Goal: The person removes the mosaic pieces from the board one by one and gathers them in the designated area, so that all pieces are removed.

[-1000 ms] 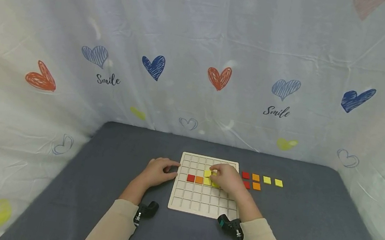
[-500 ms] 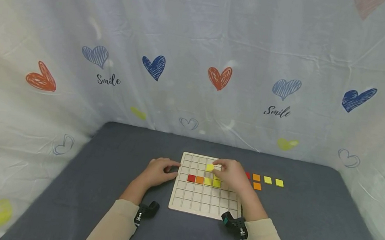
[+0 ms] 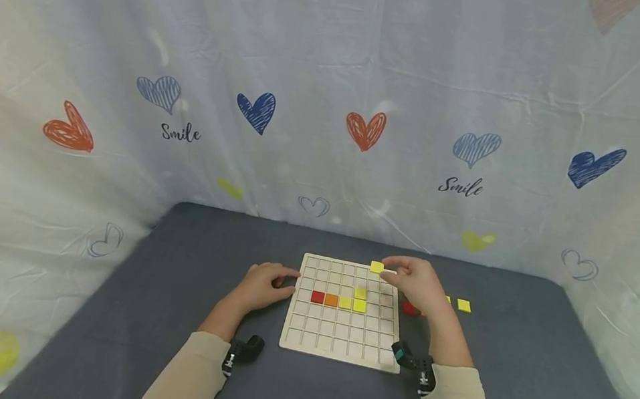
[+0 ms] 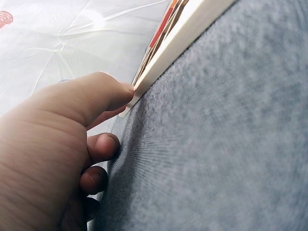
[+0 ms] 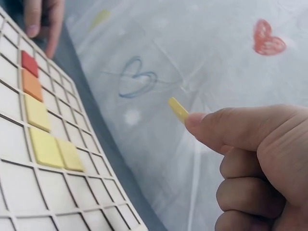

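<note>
A pale wooden grid board (image 3: 325, 344) lies on the grey table. Across one row of it sit a red tile (image 3: 317, 297), an orange tile (image 3: 331, 300) and two yellow tiles (image 3: 345, 303). Another yellow tile (image 3: 360, 293) lies directly behind the right-hand one. Above the board's far right corner, my right hand (image 3: 419, 285) pinches a yellow tile (image 5: 178, 109) between thumb and forefinger, its other fingers curled in the right wrist view. My left hand (image 3: 261, 284) touches the board's left edge with thumb and forefinger spread apart; the thumb (image 4: 108, 91) meets the edge.
Right of the board are loose tiles: a red tile (image 3: 409, 308) and a yellow tile (image 3: 464, 305), with others partly hidden by the right arm. Behind the table hangs a white curtain (image 3: 314, 57) printed with hearts.
My right hand has lifted a yellow tile off the board, from left of the single back yellow tile. It has carried it up, right and away. The left hand stays still.
</note>
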The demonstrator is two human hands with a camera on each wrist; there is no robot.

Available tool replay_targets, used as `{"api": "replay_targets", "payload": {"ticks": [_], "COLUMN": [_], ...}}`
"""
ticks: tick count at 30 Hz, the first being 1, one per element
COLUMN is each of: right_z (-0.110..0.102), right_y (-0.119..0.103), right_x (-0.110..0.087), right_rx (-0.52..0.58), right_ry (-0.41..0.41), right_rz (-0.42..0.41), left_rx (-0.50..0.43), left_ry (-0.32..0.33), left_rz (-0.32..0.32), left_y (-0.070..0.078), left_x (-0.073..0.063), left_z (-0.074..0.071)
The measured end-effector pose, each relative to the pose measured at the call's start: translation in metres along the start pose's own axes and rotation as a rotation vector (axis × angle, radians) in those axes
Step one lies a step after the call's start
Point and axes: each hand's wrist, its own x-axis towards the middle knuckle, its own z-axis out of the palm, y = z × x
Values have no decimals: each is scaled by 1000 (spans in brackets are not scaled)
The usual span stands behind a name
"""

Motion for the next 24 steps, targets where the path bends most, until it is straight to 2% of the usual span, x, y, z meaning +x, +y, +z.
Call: {"api": "replay_targets", "payload": {"ticks": [8, 17, 24], "right_z": [-29, -61, -81], "right_y": [13, 31, 50], "right_x": [-6, -19, -28], "right_rx": [42, 11, -21], "right_ry": [33, 45, 41], "right_rz": [56, 72, 141], "left_rx": [4, -5, -16], "left_ry": [3, 12, 12], "left_rz": [-4, -8, -13], "left_y": [0, -1, 0], "left_x": [0, 0, 0], "left_z": [0, 1, 1]}}
